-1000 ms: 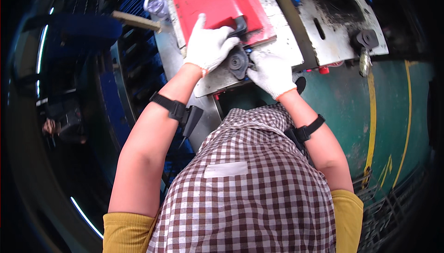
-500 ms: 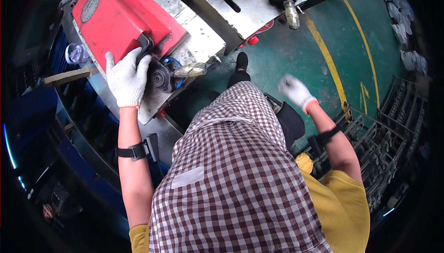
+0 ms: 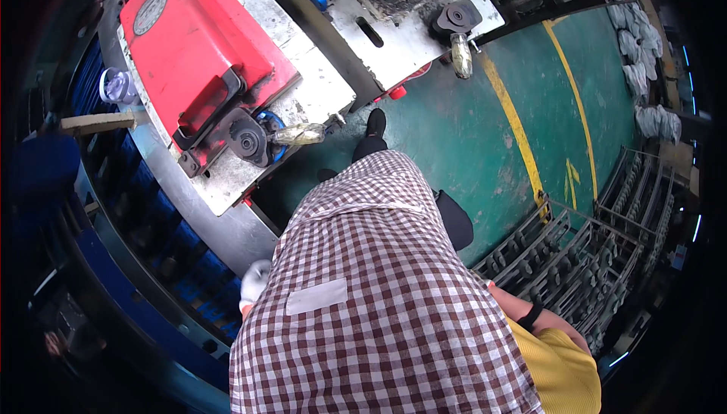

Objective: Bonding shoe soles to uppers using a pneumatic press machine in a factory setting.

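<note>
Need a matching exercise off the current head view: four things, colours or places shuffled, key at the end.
Things:
1. machine cover
2. apron
3. floor
4. left hand

Colour or place:
A. green
B. white-gloved, at the apron's left edge
C. brown-and-white checks
D. red

Pairs: 1-D, 2-C, 3-A, 4-B

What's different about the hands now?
The left hand let go of the red cover and came back beside the apron. The right hand moved away from the black round part, swung out right, and is now hidden. The cover stayed in place.
</note>
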A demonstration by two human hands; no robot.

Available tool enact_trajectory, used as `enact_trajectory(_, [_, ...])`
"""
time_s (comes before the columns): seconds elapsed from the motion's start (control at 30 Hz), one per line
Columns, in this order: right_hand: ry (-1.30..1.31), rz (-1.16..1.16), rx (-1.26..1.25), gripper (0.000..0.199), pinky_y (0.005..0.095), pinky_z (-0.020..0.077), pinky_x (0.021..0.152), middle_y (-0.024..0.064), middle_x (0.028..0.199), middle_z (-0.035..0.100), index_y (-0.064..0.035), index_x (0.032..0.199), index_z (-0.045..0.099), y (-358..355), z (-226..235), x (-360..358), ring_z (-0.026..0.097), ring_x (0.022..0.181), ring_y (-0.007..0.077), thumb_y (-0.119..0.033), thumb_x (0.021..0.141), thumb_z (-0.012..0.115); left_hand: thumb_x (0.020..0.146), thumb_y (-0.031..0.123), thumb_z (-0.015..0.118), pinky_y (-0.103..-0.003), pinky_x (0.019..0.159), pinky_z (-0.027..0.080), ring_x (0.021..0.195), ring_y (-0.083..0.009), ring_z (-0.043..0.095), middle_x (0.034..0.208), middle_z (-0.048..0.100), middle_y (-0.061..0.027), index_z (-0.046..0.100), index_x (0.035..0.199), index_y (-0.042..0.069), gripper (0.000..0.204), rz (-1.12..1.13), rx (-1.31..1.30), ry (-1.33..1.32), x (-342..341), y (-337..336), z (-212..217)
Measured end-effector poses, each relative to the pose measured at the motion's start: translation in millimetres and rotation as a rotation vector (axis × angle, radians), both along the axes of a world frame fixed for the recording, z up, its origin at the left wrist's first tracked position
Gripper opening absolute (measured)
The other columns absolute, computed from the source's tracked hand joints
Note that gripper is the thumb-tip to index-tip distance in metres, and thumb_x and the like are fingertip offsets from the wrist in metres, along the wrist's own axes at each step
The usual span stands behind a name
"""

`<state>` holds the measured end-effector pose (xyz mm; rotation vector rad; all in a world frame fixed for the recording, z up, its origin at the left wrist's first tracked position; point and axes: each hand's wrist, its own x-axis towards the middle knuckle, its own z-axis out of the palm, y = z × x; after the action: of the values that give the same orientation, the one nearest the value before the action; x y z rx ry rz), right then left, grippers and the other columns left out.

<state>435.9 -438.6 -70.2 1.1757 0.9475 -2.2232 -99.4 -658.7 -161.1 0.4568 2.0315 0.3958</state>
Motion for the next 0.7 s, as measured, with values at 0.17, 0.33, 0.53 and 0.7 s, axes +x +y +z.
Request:
enact_trajectory(0.17, [-0.200, -0.519, -0.312, 0.039, 0.0373, 0.0491, 0.113, 0.0120, 0.141, 0.069, -0.0007, 0.145, 0.060, -7, -49, 13, 0.064, 0.127, 0.0193, -0.011, 0.108, 0.056, 0.104, 0.005, 0.065, -0.035, 0.103, 0.053, 0.114, -0.0250, 0.070, 0.124, 0.074, -0.0125, 0.063, 0.146, 0.004, 0.042, 0.143, -0.244, -0.145, 26, -47, -5])
enact_trajectory(0.33, [-0.040, 0.264, 0.288, 0.051, 0.0414, 0.0522, 0.107, 0.0207, 0.138, 0.071, -0.0023, 0.140, 0.064, 80, 34, -19, 0.068, 0.127, 0.0324, -0.025, 0.096, 0.072, 0.103, 0.005, 0.066, -0.034, 0.102, 0.053, 0.112, -0.0239, 0.069, 0.123, 0.073, -0.0118, 0.062, 0.148, 0.005, 0.045, 0.213, -0.223, -0.167, 37, -33, 14])
enact_trajectory(0.53, [0.234, 0.388, 0.580, 0.056, 0.0382, 0.0520, 0.107, 0.0189, 0.136, 0.072, -0.0023, 0.136, 0.068, 153, 101, -99, 0.069, 0.126, 0.0325, -0.030, 0.089, 0.083, 0.103, 0.004, 0.067, -0.033, 0.099, 0.053, 0.109, -0.0227, 0.069, 0.121, 0.073, -0.0109, 0.060, 0.150, 0.005, 0.047, 0.245, -0.180, -0.171, 44, -20, 23])
enact_trajectory(0.7, [0.172, 0.424, 0.730, 0.058, 0.0400, 0.0552, 0.102, 0.0205, 0.129, 0.073, -0.0042, 0.130, 0.070, 149, 98, -107, 0.071, 0.119, 0.0365, -0.038, 0.086, 0.085, 0.102, 0.003, 0.068, -0.032, 0.098, 0.053, 0.107, -0.0217, 0.069, 0.120, 0.073, -0.0102, 0.059, 0.151, 0.006, 0.050, 0.271, -0.159, -0.168, 43, -8, 34])
